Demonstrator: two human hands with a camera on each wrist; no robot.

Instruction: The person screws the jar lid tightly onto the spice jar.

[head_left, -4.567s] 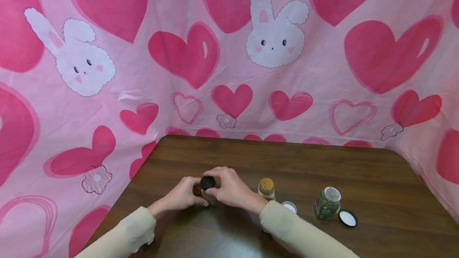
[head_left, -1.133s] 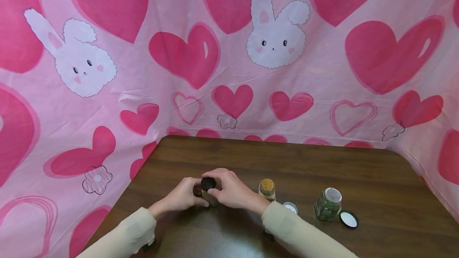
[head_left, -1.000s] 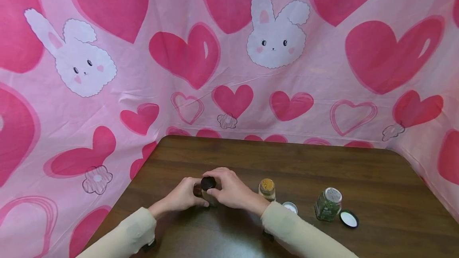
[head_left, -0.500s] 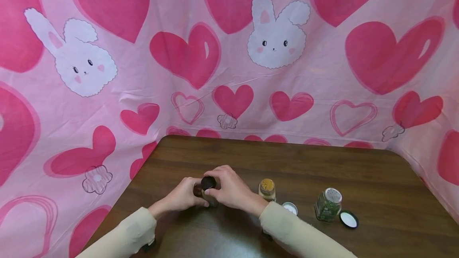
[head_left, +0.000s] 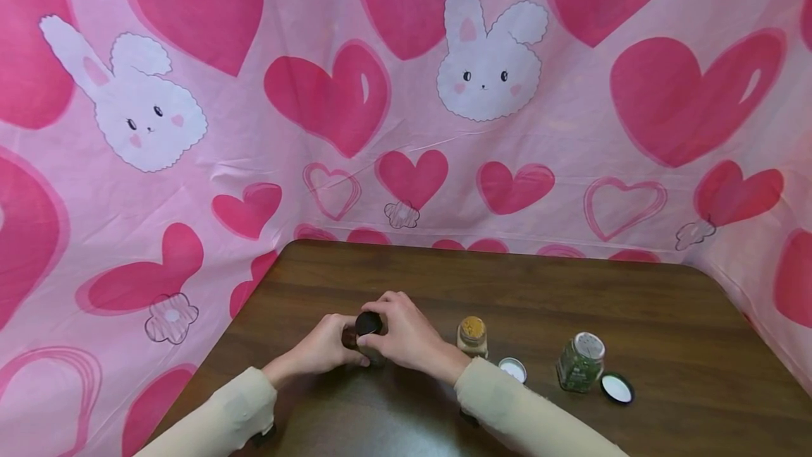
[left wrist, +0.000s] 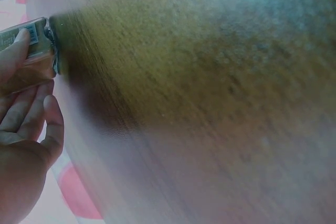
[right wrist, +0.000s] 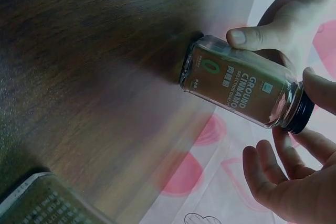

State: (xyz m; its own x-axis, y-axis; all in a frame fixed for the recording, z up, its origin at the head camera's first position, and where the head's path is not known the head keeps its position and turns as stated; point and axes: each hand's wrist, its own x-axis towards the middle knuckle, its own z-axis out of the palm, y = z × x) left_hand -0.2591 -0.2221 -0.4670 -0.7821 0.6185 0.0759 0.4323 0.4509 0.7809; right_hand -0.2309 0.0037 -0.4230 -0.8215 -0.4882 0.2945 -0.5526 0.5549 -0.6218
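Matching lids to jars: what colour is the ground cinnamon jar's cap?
Black cap, clearest in the right wrist view.

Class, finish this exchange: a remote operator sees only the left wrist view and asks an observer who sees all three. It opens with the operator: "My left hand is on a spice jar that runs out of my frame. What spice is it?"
Observer: The right wrist view shows the spice jar's label, with GROUND and most of CINNAMON legible.
Operator: Where is the other hand?
Observer: In the head view, the right hand pinches the black lid at the jar's top.
Operator: Any loose lids on the table?
Observer: Yes, one black-rimmed lid lies white side up beside a jar of green herbs.
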